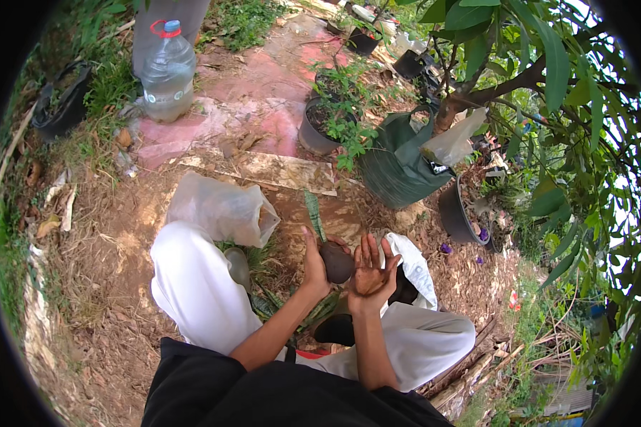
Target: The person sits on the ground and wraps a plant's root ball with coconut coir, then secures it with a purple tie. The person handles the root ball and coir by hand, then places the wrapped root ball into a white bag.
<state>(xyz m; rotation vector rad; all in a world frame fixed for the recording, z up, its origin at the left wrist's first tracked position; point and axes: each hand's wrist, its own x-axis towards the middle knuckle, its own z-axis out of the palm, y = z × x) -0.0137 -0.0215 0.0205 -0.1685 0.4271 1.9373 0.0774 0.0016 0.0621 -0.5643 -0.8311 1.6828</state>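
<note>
My left hand is closed around a dark rounded ball, which looks like soil or a small bag of it. A banded snake plant leaf rises from its upper end. Just right of the ball, my right hand is held palm up with its fingers apart and dark dirt on the palm. More banded snake plant leaves lie low between my legs, partly hidden by my left forearm. A white sack with a dark inside stands by my right knee.
A clear plastic bag lies beyond my left knee. Farther off stand a large water bottle, a potted plant, a green bag and a black pot. Leafy branches hang at the right. A flat board lies ahead.
</note>
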